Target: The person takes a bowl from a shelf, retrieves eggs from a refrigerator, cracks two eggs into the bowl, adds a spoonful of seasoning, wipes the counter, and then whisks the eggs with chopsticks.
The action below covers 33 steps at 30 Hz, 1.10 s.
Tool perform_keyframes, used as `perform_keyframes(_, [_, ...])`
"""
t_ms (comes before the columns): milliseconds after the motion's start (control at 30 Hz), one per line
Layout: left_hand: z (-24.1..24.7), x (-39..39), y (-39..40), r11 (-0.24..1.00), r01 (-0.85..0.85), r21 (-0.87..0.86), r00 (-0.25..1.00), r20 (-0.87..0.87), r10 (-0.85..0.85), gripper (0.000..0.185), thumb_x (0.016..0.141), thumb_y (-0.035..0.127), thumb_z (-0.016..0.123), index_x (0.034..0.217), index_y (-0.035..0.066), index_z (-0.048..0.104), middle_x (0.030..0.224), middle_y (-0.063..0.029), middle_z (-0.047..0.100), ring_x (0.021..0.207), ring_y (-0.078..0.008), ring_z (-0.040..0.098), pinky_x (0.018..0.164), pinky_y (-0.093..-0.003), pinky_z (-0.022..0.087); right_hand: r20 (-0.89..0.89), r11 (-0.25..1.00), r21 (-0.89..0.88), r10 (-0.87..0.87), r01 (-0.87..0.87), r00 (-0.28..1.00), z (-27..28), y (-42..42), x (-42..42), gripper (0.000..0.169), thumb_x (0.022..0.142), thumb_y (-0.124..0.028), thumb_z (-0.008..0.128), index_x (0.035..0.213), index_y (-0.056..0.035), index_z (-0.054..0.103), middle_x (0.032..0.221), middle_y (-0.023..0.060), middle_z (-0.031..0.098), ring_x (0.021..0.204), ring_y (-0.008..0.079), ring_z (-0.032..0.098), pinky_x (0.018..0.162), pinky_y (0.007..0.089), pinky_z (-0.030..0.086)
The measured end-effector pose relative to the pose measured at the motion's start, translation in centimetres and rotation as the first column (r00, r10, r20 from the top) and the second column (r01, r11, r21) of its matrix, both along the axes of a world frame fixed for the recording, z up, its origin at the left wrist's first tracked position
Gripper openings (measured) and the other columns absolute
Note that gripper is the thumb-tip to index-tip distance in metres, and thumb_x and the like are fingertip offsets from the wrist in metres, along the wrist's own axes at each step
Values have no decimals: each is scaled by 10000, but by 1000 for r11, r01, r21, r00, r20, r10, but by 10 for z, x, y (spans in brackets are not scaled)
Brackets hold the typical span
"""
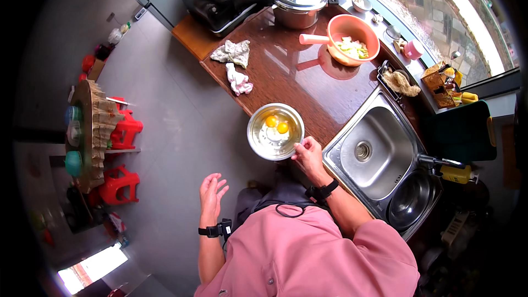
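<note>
A stainless steel bowl point(252, 142) is held at its rim by my right hand point(310, 158), between thumb and fingers. Inside it lie two raw egg yolks point(277, 124) in clear egg white. The bowl overlaps the front edge of the brown countertop point(280, 78); whether it rests there or is lifted cannot be seen. My left hand point(213, 196) hangs over the floor to the left of the bowl, fingers apart and nothing in it. Each wrist wears a black strap.
A steel sink point(379, 148) with a faucet point(441, 161) lies right. Farther back stand an orange handled basin point(352, 22) with chopped vegetables, a lidded pot point(299, 2) and a black appliance point(206, 0). Two cloths point(237, 66) lie near the counter edge. Red stools point(123, 185) stand left.
</note>
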<state>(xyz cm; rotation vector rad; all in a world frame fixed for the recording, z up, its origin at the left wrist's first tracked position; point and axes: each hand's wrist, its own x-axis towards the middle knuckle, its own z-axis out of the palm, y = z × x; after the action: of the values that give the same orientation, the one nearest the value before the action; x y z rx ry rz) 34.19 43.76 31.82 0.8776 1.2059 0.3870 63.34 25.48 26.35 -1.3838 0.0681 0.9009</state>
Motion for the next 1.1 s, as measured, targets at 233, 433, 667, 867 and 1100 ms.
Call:
perform_keyframes(233, [-14,6,47,998,38,-55,999,-18,-39,235,1042,254,561,1160,52,588,1241,-118,637,1100,-240,624,895,-411,544,67,971,-28,-236,238,969,-2,28,12,155,951,-76,657,873,-63,525,761,51,632,581,131,639,544,242,521])
perform_keyframes(433, [-22,42,104,969,246,-27,969,21,-245,256,1031,248,587,1191,48,584,1231,-98,641,1073,-198,635,874,-353,554,77,899,-20,-434,437,898,-15,53,22,135,954,-66,649,874,-57,541,784,52,615,605,146,642,562,256,572])
perform_keyframes(667, [-26,77,195,847,517,123,852,21,-523,223,1007,214,604,1169,67,649,1128,-30,652,1005,-116,620,823,-294,535,108,761,-25,-643,648,759,-19,105,48,76,950,-52,637,929,-50,564,847,40,603,705,143,622,631,288,597])
perform_keyframes(867, [-48,115,265,599,701,386,681,-117,-723,390,969,169,603,1324,8,584,1214,-131,688,1069,-205,668,924,-330,522,79,658,56,-753,751,654,-33,162,87,86,941,-40,643,969,-17,565,898,85,627,782,197,655,658,317,608])
perform_keyframes(1100, [-20,179,290,428,736,525,573,-147,-806,380,970,154,592,1328,26,595,1230,-157,683,1097,-243,673,948,-350,520,94,550,0,-831,835,548,-46,197,124,81,949,-40,639,940,-8,565,873,89,622,725,200,649,672,339,624])
